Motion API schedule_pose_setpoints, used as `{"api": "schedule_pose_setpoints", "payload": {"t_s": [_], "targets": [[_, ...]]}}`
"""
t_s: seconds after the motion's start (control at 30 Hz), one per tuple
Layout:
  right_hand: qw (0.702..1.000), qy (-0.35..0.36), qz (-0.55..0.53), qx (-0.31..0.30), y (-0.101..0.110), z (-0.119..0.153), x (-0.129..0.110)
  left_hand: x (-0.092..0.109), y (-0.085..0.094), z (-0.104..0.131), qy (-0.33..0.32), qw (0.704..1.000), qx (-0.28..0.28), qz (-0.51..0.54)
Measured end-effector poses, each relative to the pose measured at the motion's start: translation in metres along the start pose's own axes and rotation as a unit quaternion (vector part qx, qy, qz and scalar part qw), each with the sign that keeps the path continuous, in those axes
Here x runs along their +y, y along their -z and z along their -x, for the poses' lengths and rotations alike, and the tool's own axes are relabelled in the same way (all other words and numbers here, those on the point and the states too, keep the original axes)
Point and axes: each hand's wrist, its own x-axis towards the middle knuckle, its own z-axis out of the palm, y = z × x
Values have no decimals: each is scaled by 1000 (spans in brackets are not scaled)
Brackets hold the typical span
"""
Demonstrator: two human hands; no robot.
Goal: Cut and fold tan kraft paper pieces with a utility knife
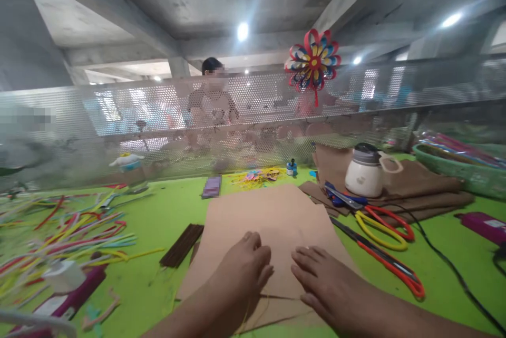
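Left fingers curl loosely (pinching anything? can't tell), right fingers lie flat, slightly apart, the brown paper sheet beneath both; uneven pressure from them could skew or crease it!

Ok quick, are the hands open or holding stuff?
Left hand: half curled over the brown paper; can't tell if it's holding anything.
Right hand: open, over the paper, no held thing visible.
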Motion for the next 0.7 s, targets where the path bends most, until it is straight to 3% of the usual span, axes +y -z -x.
{"api": "schedule_pose_setpoints", "payload": {"t_s": [0.23,0.5,0.6,0.7], "targets": [[999,24,17,28,-8,2,2,-8,-14,6,27,999,-44,5],[997,11,-45,56,5,5,5,-10,-15,10,41,998,-55,9],[996,16,4,83,1,20,7,-12,-18,10,41,998,-44,0],[994,49,60,71,1,32,5,-13,-22,10,38,998,-43,-7]]}}
